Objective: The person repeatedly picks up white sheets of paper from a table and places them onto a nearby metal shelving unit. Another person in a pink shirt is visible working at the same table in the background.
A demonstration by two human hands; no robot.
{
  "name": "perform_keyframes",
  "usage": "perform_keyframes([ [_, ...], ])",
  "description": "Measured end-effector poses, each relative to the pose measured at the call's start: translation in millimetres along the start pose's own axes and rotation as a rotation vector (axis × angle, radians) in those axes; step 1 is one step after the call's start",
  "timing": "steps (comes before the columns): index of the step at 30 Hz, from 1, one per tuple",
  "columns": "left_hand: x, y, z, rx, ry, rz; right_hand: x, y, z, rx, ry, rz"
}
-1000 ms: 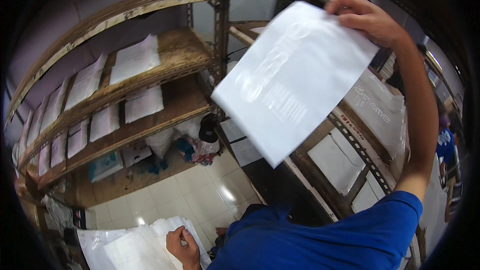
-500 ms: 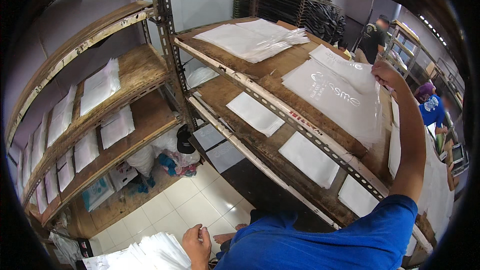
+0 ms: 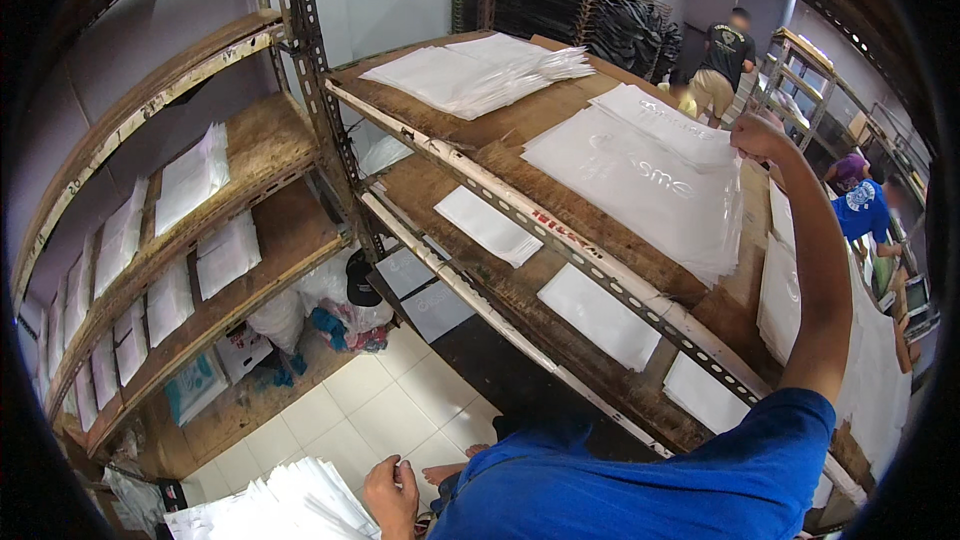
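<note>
My right hand (image 3: 762, 137) reaches across the upper shelf, its fingers pinched at the far right corner of a stack of translucent plastic bags (image 3: 655, 205) with pale print. The upper part of the stack looks folded or layered over. Low in the picture, my left hand (image 3: 391, 490) is curled closed, thumb up, beside a thick pile of white bags (image 3: 290, 505). Whatever its fingers hold is hidden.
More white bags (image 3: 475, 72) lie at the shelf's far end. Flat stacks (image 3: 600, 315) fill the shelf below. A perforated metal shelf edge (image 3: 560, 230) runs before me. Another rack (image 3: 265, 125) stands left. People (image 3: 722, 58) work beyond, at the right.
The view has shifted slightly, so the shelves sit further left. My right hand stays at the bags' corner. A background person in a dark shirt now shows more fully.
</note>
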State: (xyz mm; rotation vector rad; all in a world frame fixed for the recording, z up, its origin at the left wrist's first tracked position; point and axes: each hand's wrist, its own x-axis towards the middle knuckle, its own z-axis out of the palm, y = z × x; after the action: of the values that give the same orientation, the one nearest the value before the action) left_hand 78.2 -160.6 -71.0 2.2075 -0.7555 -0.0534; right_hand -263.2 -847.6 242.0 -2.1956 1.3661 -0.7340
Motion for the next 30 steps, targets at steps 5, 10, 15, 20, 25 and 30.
perform_keyframes([
  [5,-0.8,15.8,-7.1,0.067,-0.02,0.034,-28.2,-86.8,17.7,-0.684,-0.058,-0.074],
  [10,-5.4,9.6,11.5,-0.009,0.044,0.099,-17.0,-172.6,11.9,-0.573,-0.004,-0.505],
  [15,-27.0,16.6,-14.7,-0.009,0.139,0.064,-106.6,-364.5,115.3,-0.535,-0.144,-0.964],
  [20,-65.2,10.8,-39.8,-0.043,0.232,0.05,-247.9,-462.4,215.7,-0.59,-0.247,-1.478],
  [25,-121.8,8.6,-60.7,0.002,0.408,-0.09,-396.5,-525.4,285.7,-0.434,-0.712,-1.942],
  [30,-191.6,16.5,-87.3,0.127,0.641,-0.337,-488.1,-546.3,349.6,-0.203,-0.975,-2.207],
])
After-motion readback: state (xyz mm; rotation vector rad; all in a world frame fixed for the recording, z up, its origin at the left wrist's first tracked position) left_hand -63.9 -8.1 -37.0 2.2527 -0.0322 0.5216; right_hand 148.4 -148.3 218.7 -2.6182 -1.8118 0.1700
